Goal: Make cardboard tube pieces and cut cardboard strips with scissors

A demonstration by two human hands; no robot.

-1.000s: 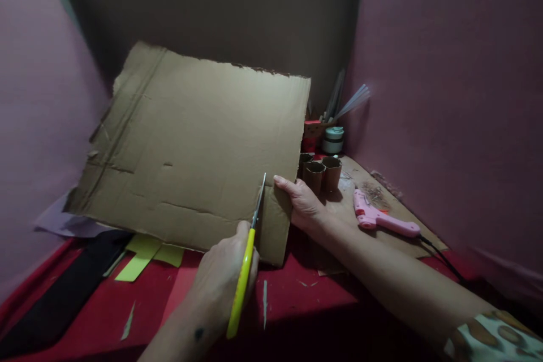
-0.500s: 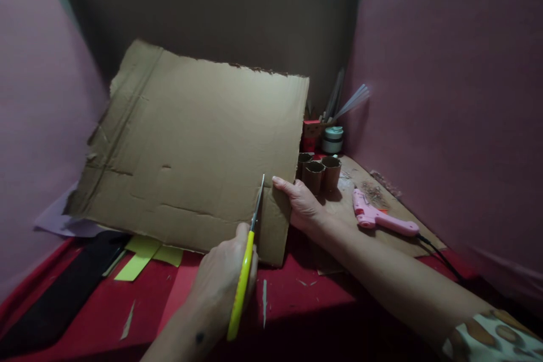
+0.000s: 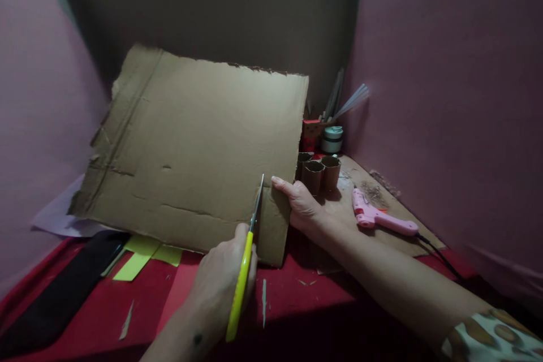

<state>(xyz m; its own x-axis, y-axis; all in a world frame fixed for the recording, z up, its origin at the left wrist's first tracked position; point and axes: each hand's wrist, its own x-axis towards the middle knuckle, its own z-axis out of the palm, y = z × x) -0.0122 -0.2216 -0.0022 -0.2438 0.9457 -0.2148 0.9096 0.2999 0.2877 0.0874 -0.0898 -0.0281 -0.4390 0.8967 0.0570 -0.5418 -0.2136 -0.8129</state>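
A large brown cardboard sheet (image 3: 203,141) with ragged edges is held up, tilted, over the red table. My left hand (image 3: 227,271) grips yellow-handled scissors (image 3: 241,288), whose blades point up and lie in a cut rising from the sheet's lower edge. Part of the handle and my left fingers are hidden behind each other and the cardboard. My right hand (image 3: 303,203) pinches the sheet's right edge just right of the blade tip, thumb in front and fingers behind. To the right of the cut, a strip (image 3: 274,232) is still joined at its top.
Several cardboard tubes (image 3: 313,178) stand right of the sheet, near a pink glue gun (image 3: 373,218) on a cardboard base. Behind are a mint-coloured jar (image 3: 332,139) and glue sticks (image 3: 352,100). Yellow paper (image 3: 138,260) and a black strap-like object (image 3: 59,294) lie left.
The cardboard's left side has shifted slightly right and down. Both hands and the scissors stay almost in the same place.
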